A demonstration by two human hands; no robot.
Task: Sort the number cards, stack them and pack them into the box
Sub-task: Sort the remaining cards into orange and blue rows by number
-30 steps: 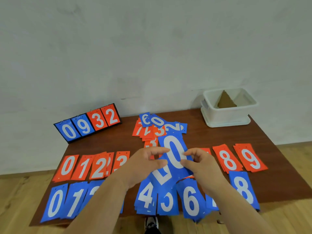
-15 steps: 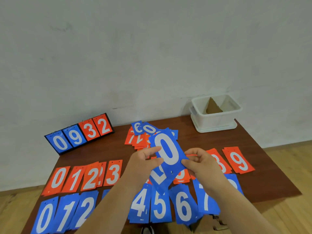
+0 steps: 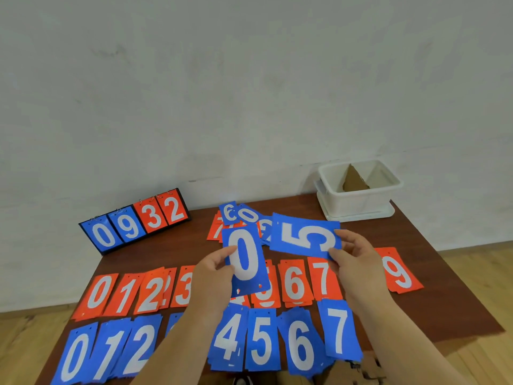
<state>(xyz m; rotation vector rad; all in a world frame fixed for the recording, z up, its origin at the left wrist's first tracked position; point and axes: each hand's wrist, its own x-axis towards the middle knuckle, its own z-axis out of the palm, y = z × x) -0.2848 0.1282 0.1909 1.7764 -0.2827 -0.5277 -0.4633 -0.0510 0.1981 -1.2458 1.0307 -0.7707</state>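
Blue cards fill both hands. The left hand [image 3: 213, 270] holds a blue 0 card [image 3: 245, 259] upright above the middle of the desk [image 3: 433, 309], its grip pinching the card's left edge between thumb and curled fingers. The right hand [image 3: 355, 257] holds a blue 5 card [image 3: 304, 236] turned on its side, its grip pinching the card's right end. The two cards are just beside each other, both lifted off the desk.

Below them run two sorted rows. The orange row [image 3: 294, 283] reads 0, 1, 2, 3 on the left, then 6, 7 and 9, with parts hidden behind the hands. The blue row [image 3: 262, 340] along the near edge reads 0, 1, 2, then 4, 5, 6, 7; the left forearm covers what lies between. Several spots are small stacks with fanned edges.

Behind the held cards lies an unsorted pile [image 3: 244, 216] of orange and blue cards, overlapping at odd angles. A white box [image 3: 358, 201] stands at the desk's far right corner, with a brown cardboard piece [image 3: 354, 180] leaning inside it. At the far left a flip scoreboard [image 3: 133, 222] stands tilted, showing 0 9 in blue and 3 2 in orange.
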